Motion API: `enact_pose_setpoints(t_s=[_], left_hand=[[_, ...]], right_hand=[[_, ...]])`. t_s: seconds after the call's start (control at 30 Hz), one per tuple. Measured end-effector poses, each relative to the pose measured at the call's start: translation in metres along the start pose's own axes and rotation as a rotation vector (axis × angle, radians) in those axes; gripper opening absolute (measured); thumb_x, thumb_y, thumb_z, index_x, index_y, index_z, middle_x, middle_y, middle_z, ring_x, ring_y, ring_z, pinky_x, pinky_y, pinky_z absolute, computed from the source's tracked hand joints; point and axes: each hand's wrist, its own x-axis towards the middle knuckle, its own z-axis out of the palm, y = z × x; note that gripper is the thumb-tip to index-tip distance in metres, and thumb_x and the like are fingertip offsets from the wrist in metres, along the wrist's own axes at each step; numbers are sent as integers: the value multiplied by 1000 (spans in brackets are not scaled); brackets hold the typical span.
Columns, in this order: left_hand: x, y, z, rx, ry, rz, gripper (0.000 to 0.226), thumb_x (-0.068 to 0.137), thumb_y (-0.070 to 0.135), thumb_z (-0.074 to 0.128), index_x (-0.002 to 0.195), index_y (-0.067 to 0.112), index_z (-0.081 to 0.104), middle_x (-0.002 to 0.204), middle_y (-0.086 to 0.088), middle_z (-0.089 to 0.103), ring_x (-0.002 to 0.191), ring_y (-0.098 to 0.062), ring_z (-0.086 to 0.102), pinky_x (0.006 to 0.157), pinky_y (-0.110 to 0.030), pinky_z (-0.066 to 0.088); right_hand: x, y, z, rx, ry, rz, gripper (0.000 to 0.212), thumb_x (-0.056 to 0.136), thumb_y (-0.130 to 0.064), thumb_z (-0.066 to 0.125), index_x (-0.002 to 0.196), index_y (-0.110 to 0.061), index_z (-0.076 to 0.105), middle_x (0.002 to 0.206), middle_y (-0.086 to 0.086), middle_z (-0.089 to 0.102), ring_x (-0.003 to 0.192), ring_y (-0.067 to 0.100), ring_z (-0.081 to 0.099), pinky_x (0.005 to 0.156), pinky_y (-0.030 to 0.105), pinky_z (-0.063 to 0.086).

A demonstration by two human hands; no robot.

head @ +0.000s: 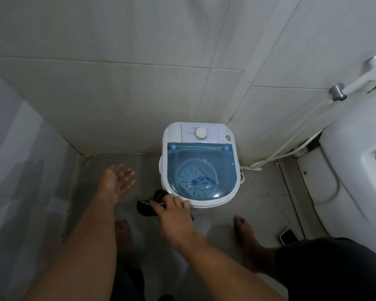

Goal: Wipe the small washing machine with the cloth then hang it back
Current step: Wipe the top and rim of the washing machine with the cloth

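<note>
The right hand, its grip holding the dark cloth, wipes the washing machine at its near left rim while the left hand hangs wide open, so hanging the cloth back seems left to do.

Right hand grips dark cloth against near-left edge of small washing machine; left hand open, palm up, clear of it.

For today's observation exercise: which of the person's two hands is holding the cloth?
The right hand, pressing the dark cloth against the washing machine's front rim. The left hand is open, palm up, empty.
</note>
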Motion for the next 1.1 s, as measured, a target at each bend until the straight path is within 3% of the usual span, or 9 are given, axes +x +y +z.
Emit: enact_pose_setpoints(t_s=[0.2, 0.3, 0.4, 0.47, 0.7, 0.8, 0.9, 0.97, 1.1], left_hand=[[3, 7, -7, -59, 13, 23, 49, 106, 32, 24, 146, 11, 42, 122, -9, 57, 131, -28, 53, 103, -43, 43], [8, 7, -7, 0, 18, 18, 40, 105, 27, 26, 135, 14, 49, 113, -9, 62, 102, -23, 64, 84, -38, 51], [10, -7, 4, 170, 1, -4, 31, 104, 21, 34, 124, 12, 57, 97, -7, 64, 81, -17, 62, 72, -32, 48], [11, -20, 17, 293, -49, -47, 28, 104, 24, 41, 120, 13, 60, 100, -7, 66, 81, -17, 63, 73, -32, 48], [7, -39, 55, 437, -147, -74, 44, 101, 45, 45, 117, 11, 69, 108, -9, 74, 100, -25, 68, 89, -40, 52], [11, -37, 50, 327, -163, -122, 60, 98, 58, 39, 121, 10, 67, 114, -13, 72, 106, -28, 66, 82, -37, 52], [13, -34, 40, 191, -211, -161, 71, 90, 72, 41, 122, 14, 66, 120, -14, 70, 112, -31, 64, 86, -40, 53], [13, -33, 35, 142, -228, -185, 81, 82, 81, 41, 126, 15, 63, 122, -15, 68, 114, -31, 64, 95, -45, 52], [9, -30, 29, 118, -228, -209, 86, 82, 83, 37, 135, 18, 54, 123, -16, 65, 114, -32, 64, 102, -51, 47]], right_hand=[[10, -12, -39, 486, 67, 46, 60, 92, -23, 56, 150, -32, 44, 128, 2, 53, 118, 26, 55, 100, 45, 47], [39, 28, -77, 744, 287, 212, 57, 95, -16, 62, 150, -25, 47, 127, -1, 57, 119, 14, 57, 106, 30, 46], [91, 73, -122, 659, 437, 325, 52, 98, -15, 62, 148, -23, 52, 128, 0, 59, 115, 7, 55, 100, 16, 42], [135, 97, -142, 536, 468, 332, 49, 98, -15, 60, 146, -24, 53, 124, 7, 56, 108, 18, 59, 95, 27, 47], [218, 92, -101, 2, 41, 354, 51, 94, -17, 55, 144, -21, 49, 133, 16, 46, 114, 39, 56, 91, 47, 52], [188, 62, -67, -76, -9, 101, 64, 89, -14, 57, 150, -24, 42, 138, 17, 44, 116, 40, 52, 92, 49, 48], [169, 47, -59, 129, -184, -243, 56, 92, -19, 59, 146, -27, 49, 133, 14, 51, 116, 40, 55, 93, 47, 52], [181, 50, -71, 246, -118, -237, 51, 94, -19, 57, 144, -25, 53, 130, 14, 54, 115, 40, 58, 93, 47, 54], [226, 78, -103, 300, 264, 94, 46, 95, -18, 55, 141, -20, 56, 124, 17, 54, 105, 39, 61, 90, 49, 55]])
